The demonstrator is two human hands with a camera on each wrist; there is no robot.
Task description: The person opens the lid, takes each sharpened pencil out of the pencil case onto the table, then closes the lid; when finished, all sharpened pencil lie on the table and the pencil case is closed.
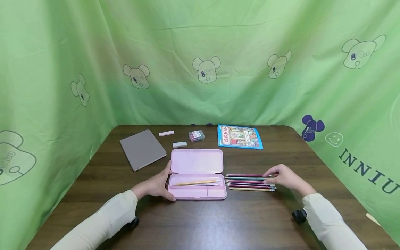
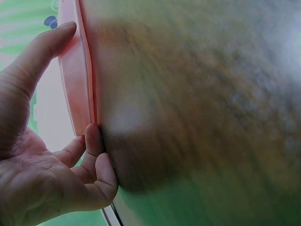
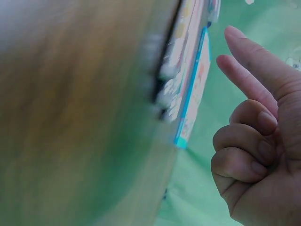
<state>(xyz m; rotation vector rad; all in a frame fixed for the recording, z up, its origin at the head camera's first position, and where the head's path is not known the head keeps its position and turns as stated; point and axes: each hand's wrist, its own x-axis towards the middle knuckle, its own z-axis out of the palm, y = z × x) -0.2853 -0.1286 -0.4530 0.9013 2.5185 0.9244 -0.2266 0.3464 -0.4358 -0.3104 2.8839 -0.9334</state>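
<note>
While the left hand point(image 1: 155, 183) holds the pencil case point(image 1: 197, 161), the right hand point(image 1: 283, 177), grip narrow and seemingly empty, hovers over pencils point(image 1: 245, 182) on the desk point(image 1: 234, 222): probably light, stiff, slippery, best pinched mid-shaft.

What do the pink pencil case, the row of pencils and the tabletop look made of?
Pink pencil case: probably painted metal, though plastic is possible; thin walls, smooth satin sheen. Pencils: likely painted wood, judging by slim, coloured shafts and pointed ends. Tabletop: wood or wood-look laminate, semi-gloss; brown grain and a pale reflection show.
</note>
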